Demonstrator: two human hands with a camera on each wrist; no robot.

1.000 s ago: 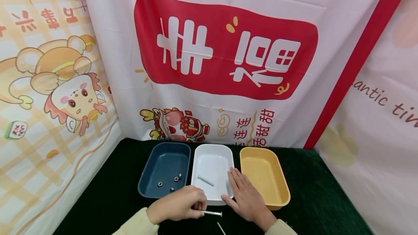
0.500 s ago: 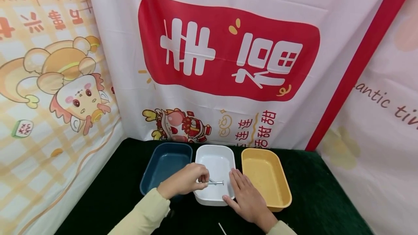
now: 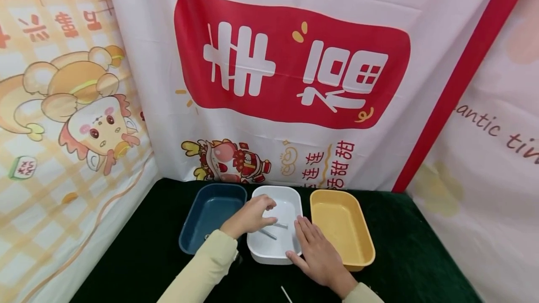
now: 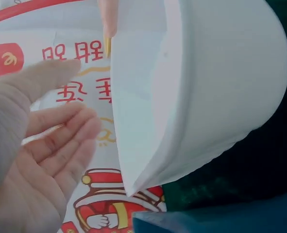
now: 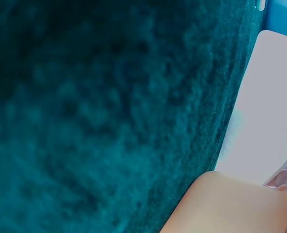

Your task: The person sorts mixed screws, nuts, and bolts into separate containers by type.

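The right cloth (image 3: 484, 130) reads "antic"; the red banner (image 3: 290, 60) bears upside-down white characters.

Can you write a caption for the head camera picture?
Left hand open over two bolts in the white tray.

A dark green worktop (image 3: 412, 256) sits enclosed by printed cloth backdrops: a red-and-white banner (image 3: 290, 60) behind, cartoon-patterned fabric (image 3: 63, 106) at left, seemingly cursive-lettered cloth (image 3: 484, 153) at right.
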